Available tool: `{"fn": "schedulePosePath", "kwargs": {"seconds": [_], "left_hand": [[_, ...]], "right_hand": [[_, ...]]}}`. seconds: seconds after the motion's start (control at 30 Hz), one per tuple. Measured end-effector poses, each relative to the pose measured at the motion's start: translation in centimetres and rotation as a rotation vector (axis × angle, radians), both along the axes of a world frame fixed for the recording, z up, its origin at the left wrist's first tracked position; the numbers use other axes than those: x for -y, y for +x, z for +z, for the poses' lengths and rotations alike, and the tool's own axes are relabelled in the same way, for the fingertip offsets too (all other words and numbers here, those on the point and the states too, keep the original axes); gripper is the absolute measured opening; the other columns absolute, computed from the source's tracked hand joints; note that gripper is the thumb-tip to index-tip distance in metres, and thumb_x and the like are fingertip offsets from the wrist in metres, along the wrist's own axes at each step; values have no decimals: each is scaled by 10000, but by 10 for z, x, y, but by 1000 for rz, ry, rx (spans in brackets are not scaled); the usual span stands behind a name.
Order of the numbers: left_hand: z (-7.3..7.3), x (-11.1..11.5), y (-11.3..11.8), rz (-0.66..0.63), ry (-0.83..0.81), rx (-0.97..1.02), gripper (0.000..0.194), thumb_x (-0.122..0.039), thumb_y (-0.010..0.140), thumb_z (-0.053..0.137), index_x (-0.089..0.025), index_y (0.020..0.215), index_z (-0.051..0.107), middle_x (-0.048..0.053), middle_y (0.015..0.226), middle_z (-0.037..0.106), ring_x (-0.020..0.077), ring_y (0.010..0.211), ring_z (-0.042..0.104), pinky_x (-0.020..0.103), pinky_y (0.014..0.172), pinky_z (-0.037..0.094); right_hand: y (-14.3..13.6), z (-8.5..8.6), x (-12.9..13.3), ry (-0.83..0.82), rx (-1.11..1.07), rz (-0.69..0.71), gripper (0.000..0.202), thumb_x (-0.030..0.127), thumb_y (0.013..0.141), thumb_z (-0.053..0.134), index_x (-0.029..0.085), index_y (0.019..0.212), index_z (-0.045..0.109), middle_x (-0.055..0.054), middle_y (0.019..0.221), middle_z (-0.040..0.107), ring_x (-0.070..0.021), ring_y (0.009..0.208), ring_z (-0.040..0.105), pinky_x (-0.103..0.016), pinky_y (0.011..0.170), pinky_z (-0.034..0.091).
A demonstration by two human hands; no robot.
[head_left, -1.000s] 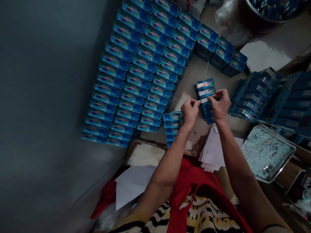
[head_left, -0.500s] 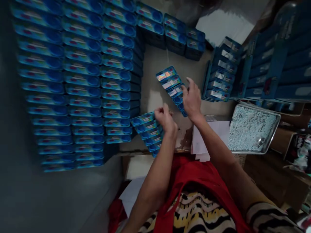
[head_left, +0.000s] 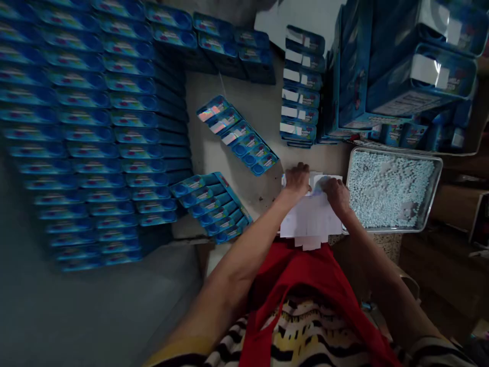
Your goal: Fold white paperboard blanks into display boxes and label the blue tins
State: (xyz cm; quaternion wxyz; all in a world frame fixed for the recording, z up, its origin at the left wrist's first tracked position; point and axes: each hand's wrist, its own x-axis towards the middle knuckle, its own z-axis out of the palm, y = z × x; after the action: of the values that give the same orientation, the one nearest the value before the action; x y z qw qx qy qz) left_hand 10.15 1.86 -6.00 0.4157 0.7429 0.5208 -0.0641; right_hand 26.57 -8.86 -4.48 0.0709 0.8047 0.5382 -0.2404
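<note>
A stack of white sheets (head_left: pixel 307 216) lies at the table's front edge, close to my body. At the stack's far left corner, my left hand (head_left: pixel 298 179) has its fingers curled down on the paper. My right hand (head_left: pixel 336 195) pinches the paper at the far right side, where a lifted, bluish-looking sheet edge shows between the hands. To the left, a slanting row of blue packs (head_left: pixel 250 148) lies flat, some with shiny stickers. Nearer me a group of blue boxes (head_left: pixel 212 209) leans beside the tall stacks.
Tall columns of blue boxes (head_left: pixel 130 117) fill the left side, with more blue boxes (head_left: pixel 217 46) at the back. A row of stickered blue packs (head_left: pixel 301 81) and large blue cartons (head_left: pixel 412 81) stand right. A clear tray (head_left: pixel 433 204) holds small pale-blue pellets.
Both hands have left the blue packs and moved to the white sheets on the right. The view has swung right. The slanting row of packs stays lying on the table.
</note>
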Motion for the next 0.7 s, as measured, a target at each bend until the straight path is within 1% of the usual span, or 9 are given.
{"fn": "schedulePosePath", "kwargs": {"seconds": [0.07,0.17,0.23,0.3,0.37,0.43,0.53,0.63,0.7], "left_hand": [[-9,17,-4,-4,36,-43,554,-157,745,882,-183,1255,667,181,1290,684,385,1209,646,477,1034,452],[-12,33,-14,-25,131,-73,503,-230,863,790,-212,1344,646,151,1341,683,349,1268,609,449,1043,420],[-11,35,-17,-48,153,-64,372,-272,921,738,-227,1288,699,135,1301,721,342,1268,602,457,1052,400],[-9,33,-18,-58,152,-50,248,-307,982,663,-233,1201,756,129,1238,762,342,1244,613,467,1046,395],[-7,29,-17,-50,156,-36,255,-324,1029,585,-231,1157,786,129,1198,785,339,1211,637,469,1023,407],[-7,26,-16,-32,154,-24,292,-331,1049,544,-230,1133,805,130,1175,798,329,1169,669,459,996,425],[-10,21,-17,38,75,-21,277,-334,1028,578,-235,1072,833,128,1148,815,311,1123,716,432,974,455],[-17,18,-19,122,-27,-31,241,-308,991,623,-246,1050,848,113,1139,826,299,1126,740,399,963,483],[-20,17,-22,142,-53,-37,231,-303,976,639,-255,1058,850,101,1124,831,295,1129,745,384,955,499]], "right_hand": [[-2,-17,17,41,-43,-1,247,263,1032,569,182,1225,701,-130,1135,712,-256,994,643,-351,846,472],[-4,-27,28,155,-68,30,309,272,1057,525,187,1311,679,-134,1165,693,-277,1049,613,-380,904,481],[-6,-26,24,237,-74,91,354,281,1059,532,191,1375,662,-142,1236,683,-297,1120,585,-414,976,474],[-9,-24,14,280,-79,154,399,312,1073,516,184,1431,639,-152,1325,665,-312,1178,552,-439,1030,455],[-15,-22,2,282,-95,205,431,340,1096,461,177,1457,629,-156,1370,662,-320,1189,535,-455,1034,451],[-21,-23,-5,258,-112,245,446,335,1109,408,183,1463,634,-150,1371,678,-325,1186,535,-465,1017,456],[-29,-28,-5,224,-116,292,467,256,1097,389,189,1505,605,-144,1453,660,-337,1233,530,-491,1041,451],[-35,-35,8,216,-118,334,567,136,1049,355,161,1596,502,-153,1640,514,-355,1361,486,-527,1106,430],[-37,-39,18,207,-139,367,631,83,1011,338,144,1629,449,-163,1701,433,-354,1420,462,-537,1137,417]]}}
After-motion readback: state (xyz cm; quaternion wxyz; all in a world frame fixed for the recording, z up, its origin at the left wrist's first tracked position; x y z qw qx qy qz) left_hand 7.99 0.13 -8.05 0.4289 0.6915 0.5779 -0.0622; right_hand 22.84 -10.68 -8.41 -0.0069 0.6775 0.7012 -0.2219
